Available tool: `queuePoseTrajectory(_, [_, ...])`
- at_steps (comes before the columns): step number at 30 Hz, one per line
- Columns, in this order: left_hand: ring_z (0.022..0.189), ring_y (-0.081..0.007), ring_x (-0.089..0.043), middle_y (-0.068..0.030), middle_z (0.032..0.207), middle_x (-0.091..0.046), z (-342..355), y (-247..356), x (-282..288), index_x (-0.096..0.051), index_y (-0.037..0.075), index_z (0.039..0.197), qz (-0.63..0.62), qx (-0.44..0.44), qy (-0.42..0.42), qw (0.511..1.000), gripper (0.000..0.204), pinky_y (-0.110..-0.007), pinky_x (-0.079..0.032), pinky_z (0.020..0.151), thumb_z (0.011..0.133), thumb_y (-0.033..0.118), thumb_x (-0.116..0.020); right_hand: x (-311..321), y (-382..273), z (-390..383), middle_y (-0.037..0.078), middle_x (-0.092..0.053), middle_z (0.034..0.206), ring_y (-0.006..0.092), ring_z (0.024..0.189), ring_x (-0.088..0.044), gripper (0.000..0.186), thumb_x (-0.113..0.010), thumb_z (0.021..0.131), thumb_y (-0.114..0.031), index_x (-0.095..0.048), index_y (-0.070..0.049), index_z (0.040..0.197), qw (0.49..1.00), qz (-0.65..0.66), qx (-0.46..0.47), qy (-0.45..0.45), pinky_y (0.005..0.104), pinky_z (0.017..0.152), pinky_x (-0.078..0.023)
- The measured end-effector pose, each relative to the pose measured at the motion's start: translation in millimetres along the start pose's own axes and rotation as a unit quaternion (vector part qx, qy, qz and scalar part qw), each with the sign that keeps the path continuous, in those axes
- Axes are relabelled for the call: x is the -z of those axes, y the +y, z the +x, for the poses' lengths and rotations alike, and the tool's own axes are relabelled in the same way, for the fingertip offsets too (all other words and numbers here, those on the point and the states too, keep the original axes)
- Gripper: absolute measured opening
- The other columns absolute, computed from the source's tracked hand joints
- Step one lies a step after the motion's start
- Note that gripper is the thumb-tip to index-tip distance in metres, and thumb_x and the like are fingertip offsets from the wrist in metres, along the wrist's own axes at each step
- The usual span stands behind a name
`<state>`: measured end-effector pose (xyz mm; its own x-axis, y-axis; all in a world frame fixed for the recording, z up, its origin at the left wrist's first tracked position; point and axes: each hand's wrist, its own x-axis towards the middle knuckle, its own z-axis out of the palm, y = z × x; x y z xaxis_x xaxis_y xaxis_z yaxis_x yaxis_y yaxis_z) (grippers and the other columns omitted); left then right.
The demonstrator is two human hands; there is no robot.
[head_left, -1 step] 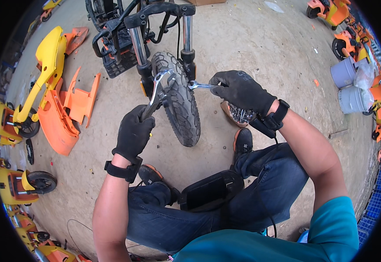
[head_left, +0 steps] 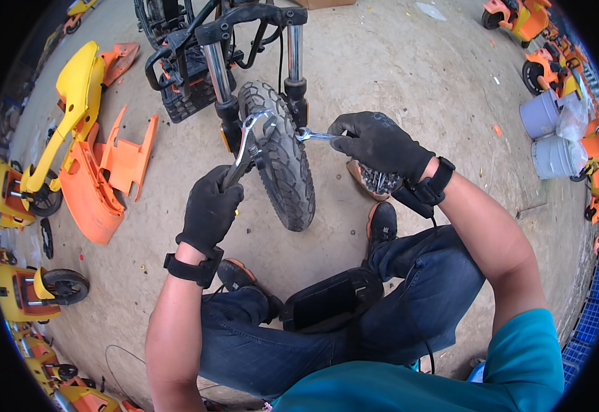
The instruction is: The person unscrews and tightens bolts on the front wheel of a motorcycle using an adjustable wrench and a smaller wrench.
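Note:
My left hand [head_left: 210, 209], in a black glove, is closed on a large silver-and-dark wrench [head_left: 246, 141], whose head lies over the treaded front tire [head_left: 287, 185]. My right hand [head_left: 378, 144], also gloved, is closed on a smaller silver wrench [head_left: 313, 134], its end at the tire's right side, below the right fork leg [head_left: 295, 62]. The left fork leg [head_left: 217, 69] stands behind the larger wrench. An open box of bolts [head_left: 380, 180] sits under my right hand, partly hidden by it.
Yellow [head_left: 80, 82] and orange [head_left: 90, 199] body panels lie at the left. Small scooters [head_left: 18, 288] line the left edge, others [head_left: 529, 20] the right. Two buckets [head_left: 547, 154] and blue crates [head_left: 581, 343] are at the right. A black case [head_left: 327, 299] lies between my legs.

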<state>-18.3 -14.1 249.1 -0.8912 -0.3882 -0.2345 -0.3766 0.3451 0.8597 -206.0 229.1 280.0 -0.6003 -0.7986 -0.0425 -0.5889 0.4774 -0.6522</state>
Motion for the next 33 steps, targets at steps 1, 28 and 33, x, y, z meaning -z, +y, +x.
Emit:
queuePoseTrajectory(1, [0.062, -0.0082, -0.050, 0.0000, 0.070, -0.056, -0.2, -1.4, 0.3, -0.062, 0.001, 0.104, 0.006, -0.002, 0.000, 1.000, 0.027, -0.024, -0.041, 0.057, 0.078, 0.007, -0.057, 0.5, -1.2, 0.1, 0.013, -0.062, 0.073, 0.0261, 0.070, -0.060, 0.021, -0.058, 0.087, -0.024, -0.063, -0.004, 0.092, 1.000, 0.006, -0.004, -0.008, 0.0383, 0.067, -0.046])
queuePoseTrajectory(28, [0.061, -0.0077, -0.050, 0.0002, 0.070, -0.056, 0.0, -1.2, -4.5, -0.062, 0.001, 0.104, 0.012, 0.002, -0.005, 1.000, 0.027, -0.024, -0.041, 0.058, 0.079, 0.007, -0.055, 5.0, 7.7, -4.6, 0.015, -0.063, 0.082, 0.0280, 0.077, -0.060, 0.027, -0.054, 0.086, -0.028, -0.063, -0.004, 0.093, 0.993, -0.009, 0.012, -0.118, 0.0397, 0.072, -0.046])
queuePoseTrajectory(33, [0.061, -0.0073, -0.050, 0.0006, 0.069, -0.056, -1.5, -0.2, -2.6, -0.062, 0.001, 0.105, 0.017, -0.009, -0.010, 1.000, 0.027, -0.023, -0.041, 0.058, 0.080, 0.007, -0.054, -1.1, 13.4, -5.3, 0.017, -0.062, 0.090, 0.0297, 0.084, -0.060, 0.030, -0.054, 0.086, -0.031, -0.064, -0.003, 0.094, 0.990, -0.014, 0.041, -0.132, 0.0398, 0.077, -0.046])
